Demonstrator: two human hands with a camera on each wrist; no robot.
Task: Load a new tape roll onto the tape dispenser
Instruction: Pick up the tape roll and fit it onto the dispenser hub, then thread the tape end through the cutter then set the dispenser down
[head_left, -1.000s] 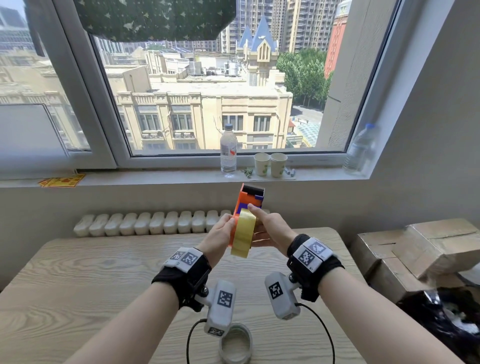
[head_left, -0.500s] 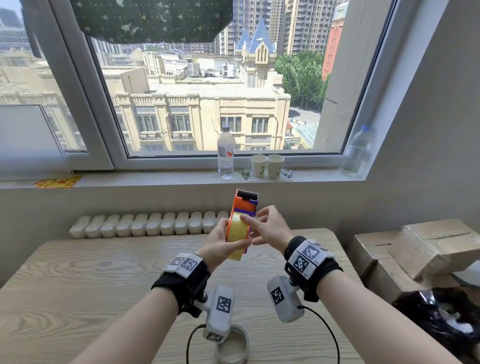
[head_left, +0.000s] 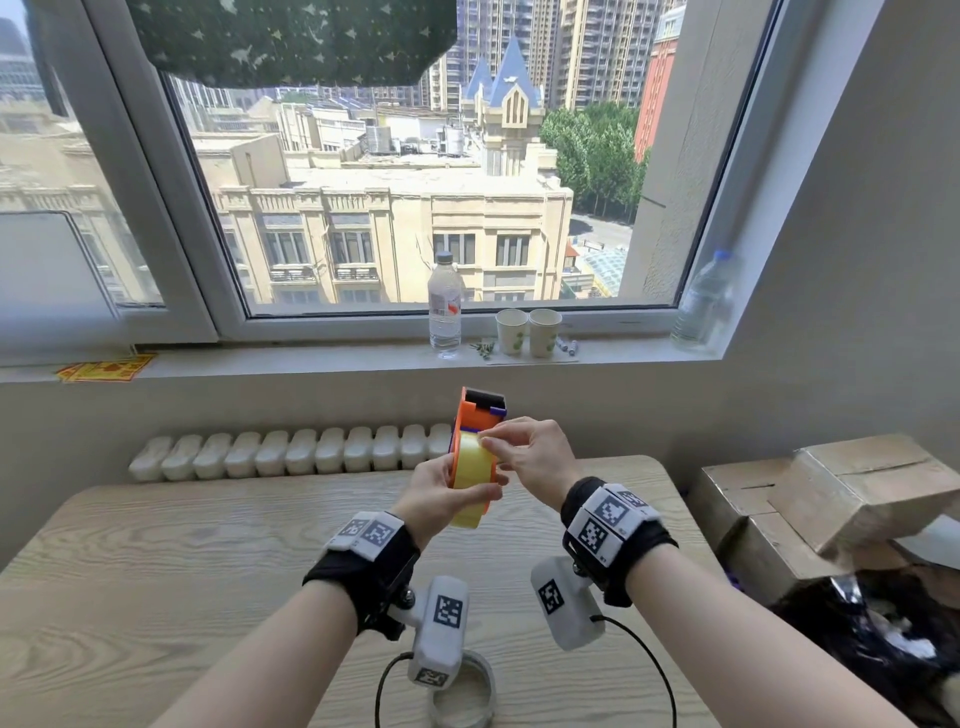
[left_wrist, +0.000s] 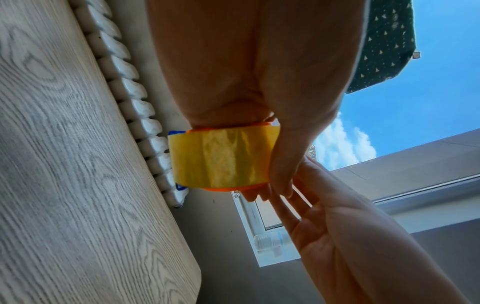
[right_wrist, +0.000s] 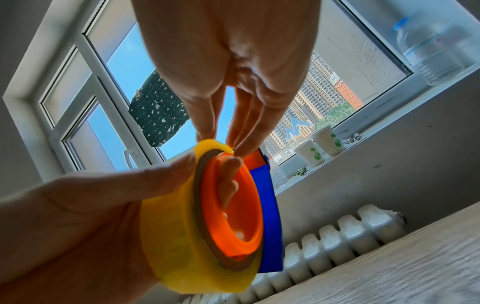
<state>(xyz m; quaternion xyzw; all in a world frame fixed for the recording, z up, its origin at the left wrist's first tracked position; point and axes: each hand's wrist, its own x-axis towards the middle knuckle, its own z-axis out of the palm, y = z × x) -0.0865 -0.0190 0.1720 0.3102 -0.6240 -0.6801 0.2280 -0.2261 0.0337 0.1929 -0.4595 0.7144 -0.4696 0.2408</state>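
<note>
Together, two hands (head_left: 441, 499) (head_left: 530, 457) hold one tape roll (head_left: 470, 480) on one dispenser (head_left: 475, 415).

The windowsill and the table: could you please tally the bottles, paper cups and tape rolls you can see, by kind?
Bottles: 2, one by the cups, one at the sill's right end.
Paper cups: 2.
Tape rolls: 2, the yellow roll on the dispenser, and an empty-looking ring on the table.
Total: 6.
</note>
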